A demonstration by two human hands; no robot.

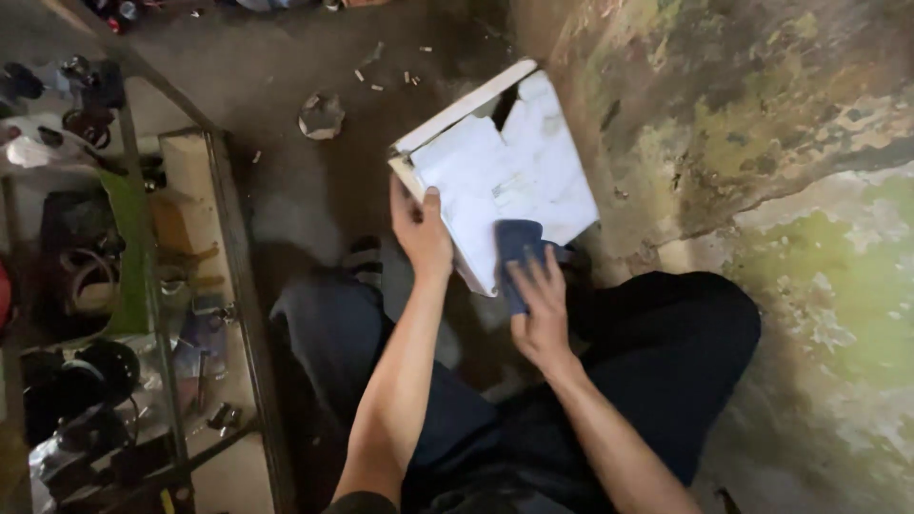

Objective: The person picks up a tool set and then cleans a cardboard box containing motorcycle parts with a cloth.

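Hands on a white panel, seen from above.

The left hand [421, 231] holds the white flat panel [505, 171] by its lower left edge, its grip pinching that edge with the thumb on top. Just right of it, the right hand [541, 309] presses a dark blue cloth [519, 249] against the panel's lower face, fingers spread flat over the cloth. Below both hands lie the person's dark trousers [657, 362]. Far left of the grip stands a metal shelf rack [162, 314] with clutter; right of it rises a mottled wall [762, 124].
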